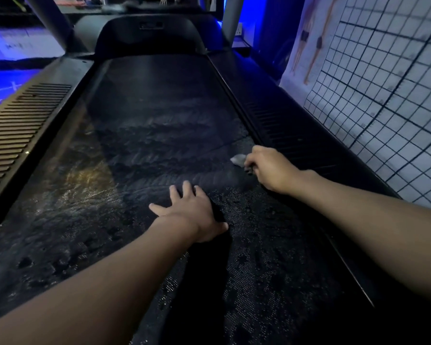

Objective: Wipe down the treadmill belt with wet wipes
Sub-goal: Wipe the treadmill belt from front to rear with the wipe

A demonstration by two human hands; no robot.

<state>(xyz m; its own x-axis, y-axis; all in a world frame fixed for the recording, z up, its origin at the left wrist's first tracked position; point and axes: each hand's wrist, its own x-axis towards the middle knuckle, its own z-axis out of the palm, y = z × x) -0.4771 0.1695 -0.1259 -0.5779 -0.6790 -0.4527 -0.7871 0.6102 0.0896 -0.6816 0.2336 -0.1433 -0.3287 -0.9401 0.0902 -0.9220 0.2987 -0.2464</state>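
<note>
The wet wipe (237,159) is a small, pale, crumpled bit of cloth. It looks very light and soft, so it will squash and fold any way you push it. It is most likely damp and a little slippery too, so it could bunch up or slide out of a loose hold. A good way to hold it is bunched in the middle, with some of it left flat under the hand to rub with. The right hand (269,168) holds it that way now: its fingers (250,161) are curled round the wipe, and only a little corner pokes out on the left side of them. The wipe is pressed down on the treadmill belt (147,135), right at the belt's right edge, just beside the dark side rail (296,145). The left hand (192,212) holds nothing. It lies flat on the middle of the belt, nearer the person, with its fingers spread wide, and it looks like it is there to lean on. The belt is wide, dark and bumpy, and it shines with wet streaks on the left part. It looks stiff and rough, so the soft wipe may drag and catch on it.
</note>
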